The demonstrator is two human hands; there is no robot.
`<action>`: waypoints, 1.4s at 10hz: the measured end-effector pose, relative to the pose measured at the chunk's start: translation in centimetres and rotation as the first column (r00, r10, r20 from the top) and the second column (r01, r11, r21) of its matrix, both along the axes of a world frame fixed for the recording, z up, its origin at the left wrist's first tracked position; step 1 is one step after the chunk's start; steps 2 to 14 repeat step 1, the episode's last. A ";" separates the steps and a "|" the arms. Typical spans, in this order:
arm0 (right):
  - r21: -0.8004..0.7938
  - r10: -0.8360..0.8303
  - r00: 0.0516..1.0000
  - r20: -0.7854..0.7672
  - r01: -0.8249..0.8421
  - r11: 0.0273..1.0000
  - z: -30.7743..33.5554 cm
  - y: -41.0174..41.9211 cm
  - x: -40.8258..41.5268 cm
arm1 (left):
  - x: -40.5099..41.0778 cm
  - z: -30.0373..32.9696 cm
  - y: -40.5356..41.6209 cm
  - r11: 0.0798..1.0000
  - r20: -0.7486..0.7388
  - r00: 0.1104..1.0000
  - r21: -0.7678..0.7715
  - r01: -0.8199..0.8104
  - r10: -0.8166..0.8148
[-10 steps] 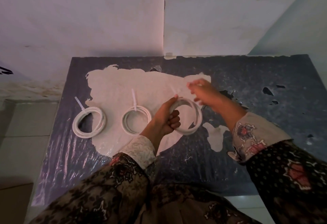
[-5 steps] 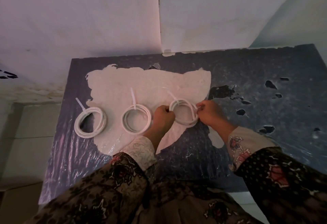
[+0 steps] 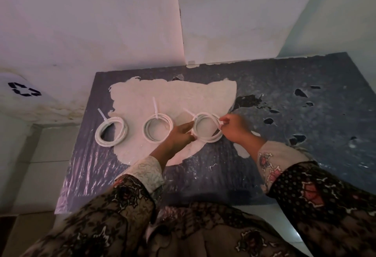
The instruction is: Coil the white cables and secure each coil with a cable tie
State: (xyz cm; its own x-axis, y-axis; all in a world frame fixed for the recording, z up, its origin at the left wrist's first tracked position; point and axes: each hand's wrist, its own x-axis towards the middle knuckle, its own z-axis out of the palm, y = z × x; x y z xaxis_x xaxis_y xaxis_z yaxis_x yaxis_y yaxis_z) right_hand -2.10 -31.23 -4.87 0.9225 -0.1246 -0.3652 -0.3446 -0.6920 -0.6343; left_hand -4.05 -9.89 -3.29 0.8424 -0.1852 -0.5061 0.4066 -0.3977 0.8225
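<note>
Three white cable coils lie in a row on the table [image 3: 284, 118]. The left coil [image 3: 107, 143] and the middle coil [image 3: 156, 140] each carry a white cable tie with its tail sticking up, and no hand touches them. The right coil [image 3: 207, 139] lies flat between my hands, and a tie tail [image 3: 188, 112] pokes out at its upper left. My left hand [image 3: 180, 135] holds this coil's left rim. My right hand [image 3: 234, 129] pinches its right rim, with a short white end showing at the fingertips.
The table has a dark blue film with a large pale peeled patch [image 3: 173, 96] under the coils and small holes on the right. White walls [image 3: 122, 23] stand close behind it. A white container with a recycling mark [image 3: 24, 90] sits at the far left.
The right coil, held up and tilted a second ago, now lies flat on the table. My right hand has come from its far rim to its right side.
</note>
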 end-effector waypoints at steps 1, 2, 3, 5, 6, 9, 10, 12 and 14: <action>-0.001 0.032 0.999 0.027 -0.032 1.000 0.8 0.2 -0.7 | -0.4 0.5 0.0 0.994 0.002 0.998 0.094 -0.057 0.057; -0.001 0.032 0.999 0.027 -0.032 1.000 0.8 0.2 -0.7 | -0.4 0.5 0.0 0.994 0.002 0.998 0.094 -0.057 0.057; -0.001 0.032 0.999 0.027 -0.032 1.000 0.8 0.2 -0.7 | -0.4 0.5 0.0 0.994 0.002 0.998 0.094 -0.057 0.057; -0.001 0.032 0.999 0.027 -0.032 1.000 0.8 0.2 -0.7 | -0.4 0.5 0.0 0.994 0.002 0.998 0.094 -0.057 0.057; -0.001 0.032 0.999 0.027 -0.032 1.000 0.8 0.2 -0.7 | -0.4 0.5 0.0 0.994 0.002 0.998 0.094 -0.057 0.057; -0.001 0.032 0.999 0.027 -0.032 1.000 0.8 0.2 -0.7 | -0.4 0.5 0.0 0.994 0.002 0.998 0.094 -0.057 0.057; -0.001 0.032 0.999 0.027 -0.032 1.000 0.8 0.2 -0.7 | -0.4 0.5 0.0 0.994 0.002 0.998 0.094 -0.057 0.057; -0.001 0.032 0.999 0.027 -0.032 1.000 0.8 0.2 -0.7 | -0.4 0.5 0.0 0.994 0.002 0.998 0.094 -0.057 0.057; -0.001 0.032 0.999 0.027 -0.032 1.000 0.8 0.2 -0.7 | -0.4 0.5 0.0 0.994 0.002 0.998 0.094 -0.057 0.057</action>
